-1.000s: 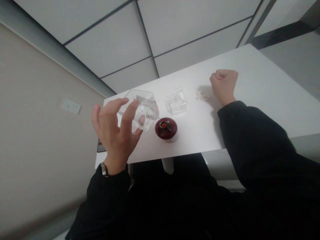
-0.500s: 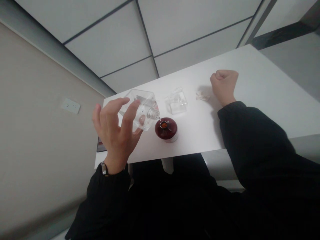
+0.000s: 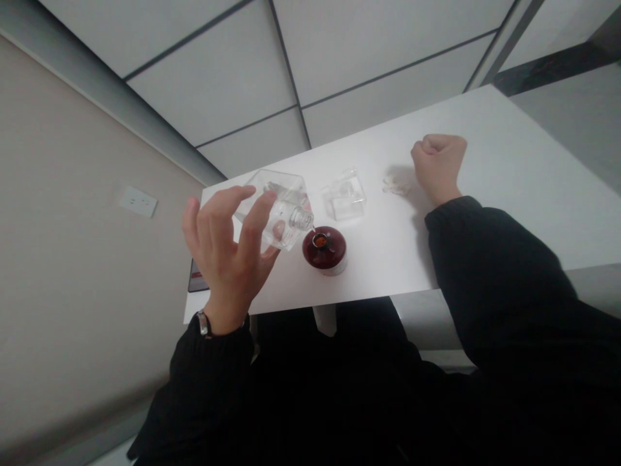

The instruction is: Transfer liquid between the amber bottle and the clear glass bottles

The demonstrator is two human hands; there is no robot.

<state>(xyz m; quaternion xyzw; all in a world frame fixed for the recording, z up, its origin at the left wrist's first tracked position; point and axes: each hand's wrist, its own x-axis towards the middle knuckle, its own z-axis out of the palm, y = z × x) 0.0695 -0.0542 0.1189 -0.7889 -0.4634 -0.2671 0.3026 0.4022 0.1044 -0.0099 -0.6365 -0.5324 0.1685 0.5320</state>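
My left hand (image 3: 230, 243) is closed round a clear square bottle (image 3: 279, 204), tipped with its uncapped neck down to the right. A thin stream of clear liquid runs from the mouth into the open neck of a dark red-brown bottle (image 3: 325, 249), which stands upright on the white table. Off to the right, my right hand (image 3: 439, 165) is a closed fist; whether anything is inside it is hidden. Beside that fist lies a small whitish crumpled item (image 3: 396, 186), too blurred to name. Behind the brown bottle is a second clear square container (image 3: 347, 197).
The white table (image 3: 383, 252) has its near edge at my lap. A dark flat device (image 3: 196, 279) lies partly behind my left wrist. A wall with a socket (image 3: 139, 201) rises on the left, and white panels (image 3: 242, 77) stand behind the table.
The whole view has shifted slightly. Liquid still runs from the tilted clear bottle in my left hand; my right fist stays closed in about the same place.
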